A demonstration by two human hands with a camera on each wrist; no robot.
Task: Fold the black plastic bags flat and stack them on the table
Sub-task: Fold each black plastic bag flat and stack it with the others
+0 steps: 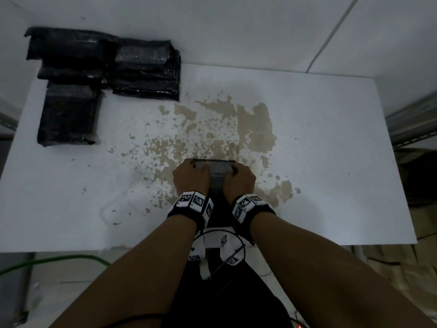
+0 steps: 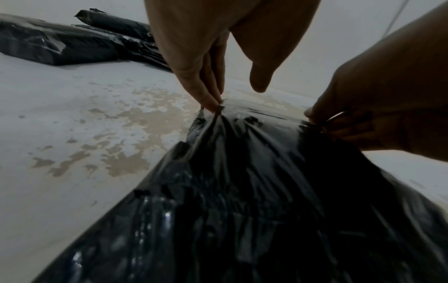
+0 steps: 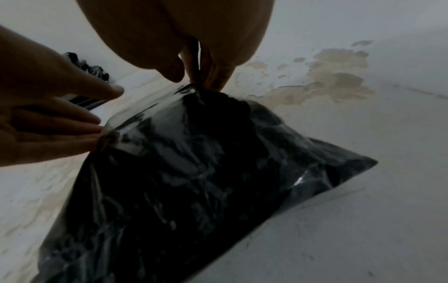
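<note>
Many folded bags [image 1: 104, 74] stacked far left on counter [image 1: 331, 162]. Both hands' fingers [image 2: 208, 99] pinching one more bag [image 1: 218, 178], not yet folded flat.

left hand [image 1: 191, 177] + right hand [image 1: 238, 179]: pinching black bag [image 1: 216, 172] | folded bags [image 1: 104, 74]: table [image 1: 331, 162] far-left corner

A white table [image 1: 331, 162] stands against a pale wall [image 1: 236, 24] in dim light, its top worn through to tan patches [image 1: 255, 129] near the middle. A green cable [image 1: 59, 260] runs across the floor below its near edge.
</note>
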